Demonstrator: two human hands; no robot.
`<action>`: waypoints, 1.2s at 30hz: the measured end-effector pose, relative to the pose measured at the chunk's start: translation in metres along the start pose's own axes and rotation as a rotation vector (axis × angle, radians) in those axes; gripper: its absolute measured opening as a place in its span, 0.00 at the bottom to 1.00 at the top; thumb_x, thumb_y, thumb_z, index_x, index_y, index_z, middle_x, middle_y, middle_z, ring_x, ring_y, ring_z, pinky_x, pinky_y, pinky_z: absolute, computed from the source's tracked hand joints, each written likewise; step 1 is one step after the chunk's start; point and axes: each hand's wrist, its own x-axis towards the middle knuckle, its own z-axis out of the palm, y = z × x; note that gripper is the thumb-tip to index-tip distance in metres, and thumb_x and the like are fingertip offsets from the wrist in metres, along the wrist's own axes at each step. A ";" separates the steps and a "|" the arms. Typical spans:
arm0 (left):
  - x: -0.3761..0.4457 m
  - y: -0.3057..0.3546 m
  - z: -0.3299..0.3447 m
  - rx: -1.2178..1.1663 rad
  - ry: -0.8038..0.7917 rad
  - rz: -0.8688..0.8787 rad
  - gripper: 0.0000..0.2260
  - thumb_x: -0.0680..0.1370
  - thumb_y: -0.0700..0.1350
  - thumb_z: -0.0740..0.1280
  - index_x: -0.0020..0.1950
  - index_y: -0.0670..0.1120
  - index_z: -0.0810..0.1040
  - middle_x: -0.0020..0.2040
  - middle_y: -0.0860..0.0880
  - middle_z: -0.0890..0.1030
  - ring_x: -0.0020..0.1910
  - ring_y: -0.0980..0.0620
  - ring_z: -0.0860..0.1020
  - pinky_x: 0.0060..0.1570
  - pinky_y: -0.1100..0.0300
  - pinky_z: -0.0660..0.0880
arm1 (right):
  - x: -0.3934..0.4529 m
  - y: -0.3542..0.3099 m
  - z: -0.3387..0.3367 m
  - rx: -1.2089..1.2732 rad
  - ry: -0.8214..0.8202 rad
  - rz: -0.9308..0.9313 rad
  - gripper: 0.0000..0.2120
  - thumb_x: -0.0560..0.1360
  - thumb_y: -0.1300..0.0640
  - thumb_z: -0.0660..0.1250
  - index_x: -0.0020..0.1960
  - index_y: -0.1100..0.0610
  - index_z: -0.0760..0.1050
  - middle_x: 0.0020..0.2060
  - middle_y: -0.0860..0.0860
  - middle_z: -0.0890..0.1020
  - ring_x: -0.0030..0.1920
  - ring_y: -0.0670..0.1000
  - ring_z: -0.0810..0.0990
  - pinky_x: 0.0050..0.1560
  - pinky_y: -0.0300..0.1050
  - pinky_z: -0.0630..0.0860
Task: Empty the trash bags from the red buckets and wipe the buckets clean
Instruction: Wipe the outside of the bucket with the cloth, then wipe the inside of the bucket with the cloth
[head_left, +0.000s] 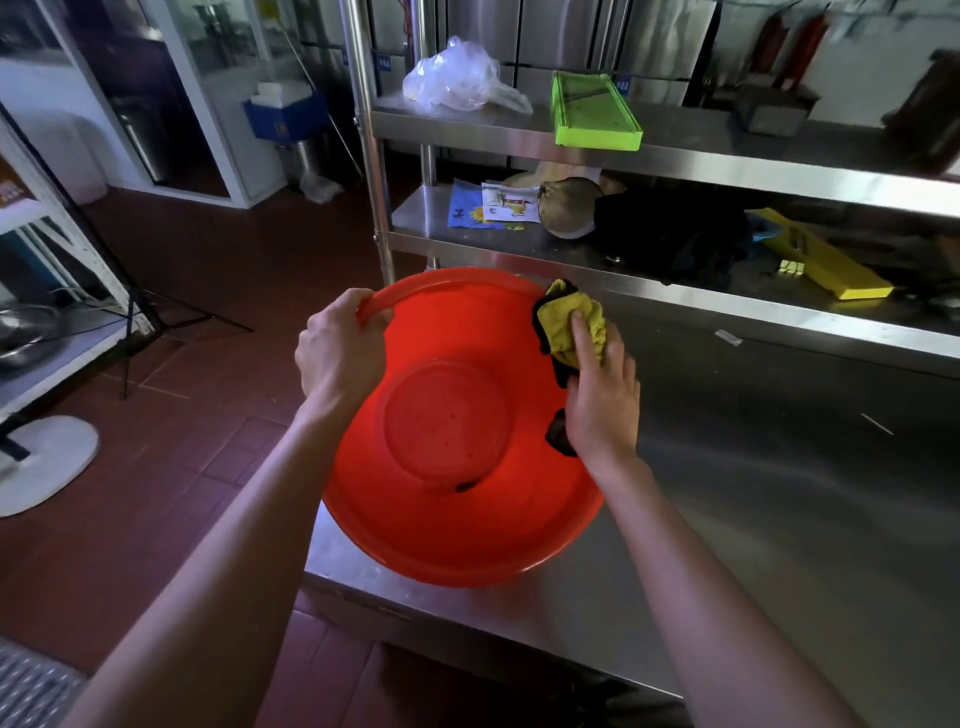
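Wiping red bucket (457, 441) on steel table (753, 519), near its left corner, bucket tipped toward camera, inside showing no bag. Left hand (340, 351) grips far-left rim, fingers curled over edge. Right hand (600, 395) presses yellow-and-black cloth (569, 325) against right inner wall near rim, fingers bunched around it. Behind, steel shelf unit (675, 150) carries clear plastic bag (460, 78), green tray (595, 111), yellow tray (826, 260).

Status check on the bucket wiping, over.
Left hand grips red bucket rim. Right hand presses yellow cloth against inner wall. No trash bag inside. Nothing blocking.
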 end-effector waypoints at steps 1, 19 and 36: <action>-0.002 0.001 -0.001 -0.007 0.003 -0.001 0.13 0.81 0.55 0.69 0.64 0.55 0.82 0.55 0.46 0.85 0.57 0.39 0.81 0.55 0.49 0.73 | -0.004 0.003 -0.001 0.041 0.011 0.003 0.35 0.79 0.64 0.64 0.81 0.47 0.57 0.76 0.58 0.63 0.67 0.62 0.70 0.64 0.62 0.73; -0.046 0.010 0.028 -0.268 0.116 -0.067 0.12 0.79 0.52 0.72 0.61 0.54 0.82 0.52 0.52 0.86 0.54 0.47 0.82 0.53 0.51 0.76 | -0.029 0.031 -0.022 0.183 0.070 -0.005 0.36 0.74 0.74 0.61 0.78 0.51 0.67 0.79 0.55 0.61 0.77 0.61 0.60 0.73 0.62 0.64; -0.094 0.005 0.053 -0.470 0.055 -0.009 0.10 0.80 0.49 0.72 0.61 0.51 0.82 0.44 0.57 0.83 0.41 0.62 0.78 0.45 0.61 0.76 | -0.105 0.045 0.028 0.073 -0.686 0.020 0.30 0.73 0.60 0.61 0.74 0.45 0.69 0.71 0.54 0.73 0.66 0.63 0.75 0.65 0.58 0.71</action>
